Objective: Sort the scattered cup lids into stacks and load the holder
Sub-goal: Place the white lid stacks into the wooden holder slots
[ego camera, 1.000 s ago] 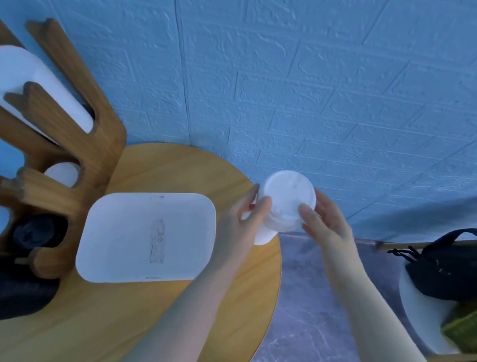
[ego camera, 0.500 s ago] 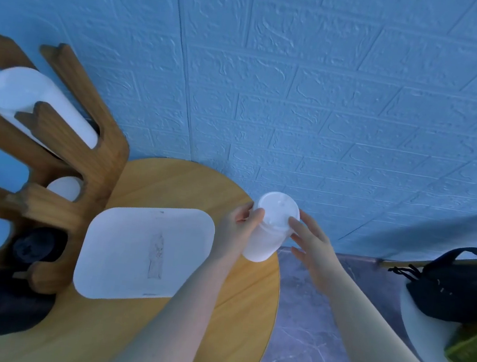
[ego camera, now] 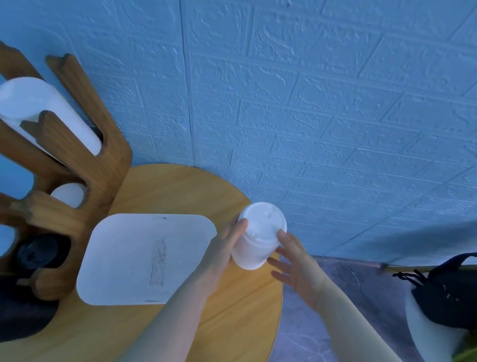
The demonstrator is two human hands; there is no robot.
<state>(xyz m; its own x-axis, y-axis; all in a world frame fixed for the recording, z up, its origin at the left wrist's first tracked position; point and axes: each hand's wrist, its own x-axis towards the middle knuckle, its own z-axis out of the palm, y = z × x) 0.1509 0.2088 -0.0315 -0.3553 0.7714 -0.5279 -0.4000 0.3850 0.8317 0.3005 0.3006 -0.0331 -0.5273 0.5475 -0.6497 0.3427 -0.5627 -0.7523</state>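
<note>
I hold a stack of white lids (ego camera: 257,240) over the far right edge of the round wooden table (ego camera: 211,343), just in front of the blue brick-pattern wall (ego camera: 301,98). The stack's long axis runs tilted, its top lid facing up and a little toward me, its lower end leaning down toward the tabletop. My left hand (ego camera: 220,254) wraps the stack's left side, thumb pressed near the top rim. My right hand (ego camera: 296,266) is open, fingers spread, one fingertip touching the top rim on the right. To the left lies a white rectangular tray (ego camera: 144,256), flat on the table. Beside it stands the wooden holder (ego camera: 60,177), with a long white stack lying slanted in its upper slot and black lids (ego camera: 36,255) lower down.
</note>
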